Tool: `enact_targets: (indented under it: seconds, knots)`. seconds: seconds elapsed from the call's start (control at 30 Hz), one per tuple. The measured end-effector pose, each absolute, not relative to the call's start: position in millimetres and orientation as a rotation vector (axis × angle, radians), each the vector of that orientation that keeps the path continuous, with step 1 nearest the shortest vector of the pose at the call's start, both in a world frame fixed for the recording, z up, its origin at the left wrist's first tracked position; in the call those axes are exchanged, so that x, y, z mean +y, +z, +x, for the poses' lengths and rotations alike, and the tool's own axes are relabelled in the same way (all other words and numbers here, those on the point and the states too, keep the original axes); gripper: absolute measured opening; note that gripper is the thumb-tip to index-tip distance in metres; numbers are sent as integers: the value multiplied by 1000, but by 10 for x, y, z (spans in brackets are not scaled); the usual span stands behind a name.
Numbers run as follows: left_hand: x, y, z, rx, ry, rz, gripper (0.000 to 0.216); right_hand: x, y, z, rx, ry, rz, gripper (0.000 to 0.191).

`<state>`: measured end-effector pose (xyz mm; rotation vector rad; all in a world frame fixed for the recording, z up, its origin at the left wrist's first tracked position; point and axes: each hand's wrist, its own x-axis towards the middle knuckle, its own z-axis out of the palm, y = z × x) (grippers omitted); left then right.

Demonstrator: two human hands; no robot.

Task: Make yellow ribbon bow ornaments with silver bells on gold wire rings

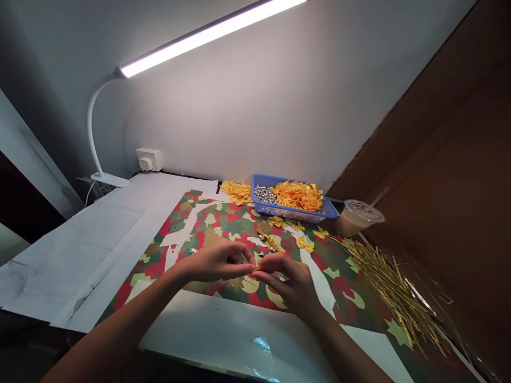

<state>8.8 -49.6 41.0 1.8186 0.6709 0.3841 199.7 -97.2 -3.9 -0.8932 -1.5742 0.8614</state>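
Over the patterned sheet (217,234), my left hand (223,260) and my right hand (291,279) meet fingertip to fingertip. Both pinch a small golden tie (256,269), mostly covered by the fingers; a thin strand shows below the left fingertips. Just beyond the fingers lie a gold tie with a yellow bow (273,242) and small silver bells (262,238). Several yellow ribbon bows (305,244) are scattered nearby. Farther back, a blue basket (291,213) holds silver bells (264,194) on its left and a heap of yellow bows (299,196) on its right.
A bundle of gold ties (393,287) lies along the right side. Behind it stands a lidded drink cup (355,221) with a straw, against a cardboard panel (439,159). More yellow bows (236,192) are heaped left of the basket. A lamp (215,37) hangs above.
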Motion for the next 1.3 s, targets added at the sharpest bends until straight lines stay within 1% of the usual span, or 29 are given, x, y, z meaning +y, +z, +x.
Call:
enact_targets:
  seconds: [0.3, 0.47, 0.67, 0.97, 1.2, 1.3]
  knots:
    - [-504, 404, 135, 671, 451, 1711, 19, -938, 40, 1985, -1452, 1244, -913, 33]
    - [-516, 388, 143, 688, 445, 1698, 22, -910, 14, 1966, -1387, 1360, -906, 37]
    - [-512, 397, 153, 715, 456, 1680, 21, -913, -13, 1972, -1311, 1383, -927, 36]
    - [-485, 390, 134, 763, 509, 1693, 20, -928, 3, 1986, -1243, 1367, -970, 39]
    - [-475, 398, 118, 819, 725, 1742, 19, -922, -6, 1984, -1227, 1370, -995, 39]
    - [-487, 423, 123, 790, 744, 1807, 20, -912, -18, 1984, -1227, 1363, -993, 39]
